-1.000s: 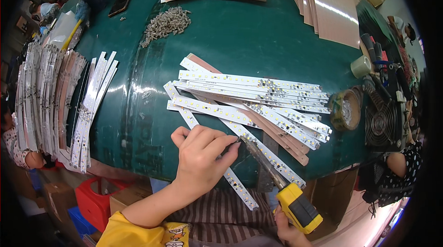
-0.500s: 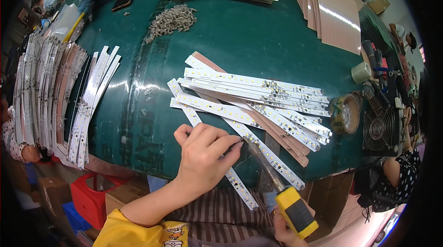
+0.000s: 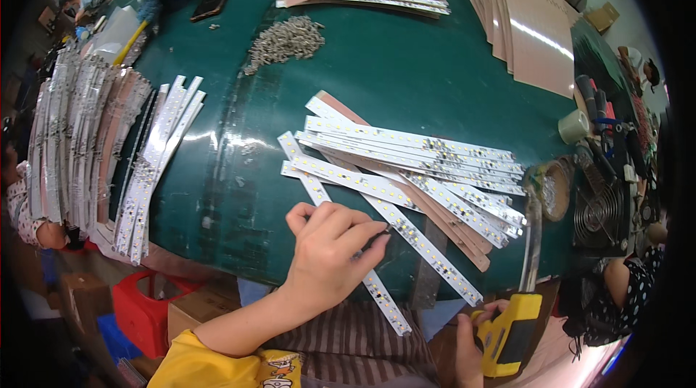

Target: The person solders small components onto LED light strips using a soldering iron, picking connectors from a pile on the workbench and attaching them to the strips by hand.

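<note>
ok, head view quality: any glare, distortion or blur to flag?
Head view: strong fisheye, the green table bulges and its edges curve; black vignette at the rim. White glare streaks on the table left of centre and on the tan sheets. Left hand and LED strips sharp; right hand cut off at the bottom edge.

The left hand (image 3: pixel 330 250) lies near the middle, knuckles up, fingers curled and bunched toward the right, fingertips pressed down; its bare forearm runs back to the near left; the right hand (image 3: pixel 473 337) sits low at the near right, fingers wrapped closed in a grip.
</note>
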`<state>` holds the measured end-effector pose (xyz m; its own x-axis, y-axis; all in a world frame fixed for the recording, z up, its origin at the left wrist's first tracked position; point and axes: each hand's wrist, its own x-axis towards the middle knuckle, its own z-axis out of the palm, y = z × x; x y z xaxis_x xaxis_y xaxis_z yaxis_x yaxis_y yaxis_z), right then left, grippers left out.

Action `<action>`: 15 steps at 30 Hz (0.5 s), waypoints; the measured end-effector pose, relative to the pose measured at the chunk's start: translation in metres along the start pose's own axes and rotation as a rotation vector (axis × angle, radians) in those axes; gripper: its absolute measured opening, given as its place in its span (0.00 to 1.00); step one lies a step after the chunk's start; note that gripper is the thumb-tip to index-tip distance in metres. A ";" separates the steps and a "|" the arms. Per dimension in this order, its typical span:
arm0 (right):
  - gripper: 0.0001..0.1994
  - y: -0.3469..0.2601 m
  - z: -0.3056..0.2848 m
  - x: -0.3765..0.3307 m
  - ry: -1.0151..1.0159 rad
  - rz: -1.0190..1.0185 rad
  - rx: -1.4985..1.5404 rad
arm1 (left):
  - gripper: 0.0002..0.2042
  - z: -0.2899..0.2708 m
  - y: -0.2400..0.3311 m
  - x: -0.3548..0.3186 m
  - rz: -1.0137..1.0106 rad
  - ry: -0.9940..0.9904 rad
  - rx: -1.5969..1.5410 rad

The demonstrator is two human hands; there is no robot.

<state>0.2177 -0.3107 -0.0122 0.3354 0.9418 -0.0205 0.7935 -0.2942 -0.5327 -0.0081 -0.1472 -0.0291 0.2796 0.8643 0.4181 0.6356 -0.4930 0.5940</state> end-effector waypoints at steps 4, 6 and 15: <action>0.20 0.001 0.006 0.013 0.111 -0.034 0.233 | 0.10 -0.020 0.000 0.008 0.020 -0.056 -0.062; 0.19 0.007 0.009 0.016 0.090 -0.122 0.189 | 0.07 -0.039 -0.006 0.016 0.036 -0.152 -0.155; 0.16 0.021 0.017 -0.006 -0.106 0.023 0.398 | 0.08 -0.099 -0.114 0.108 -0.372 0.014 0.067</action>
<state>0.2239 -0.3199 -0.0376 0.2805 0.9533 -0.1120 0.5211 -0.2492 -0.8163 -0.1221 -0.0077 0.0164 0.0116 0.9813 0.1919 0.7375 -0.1380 0.6611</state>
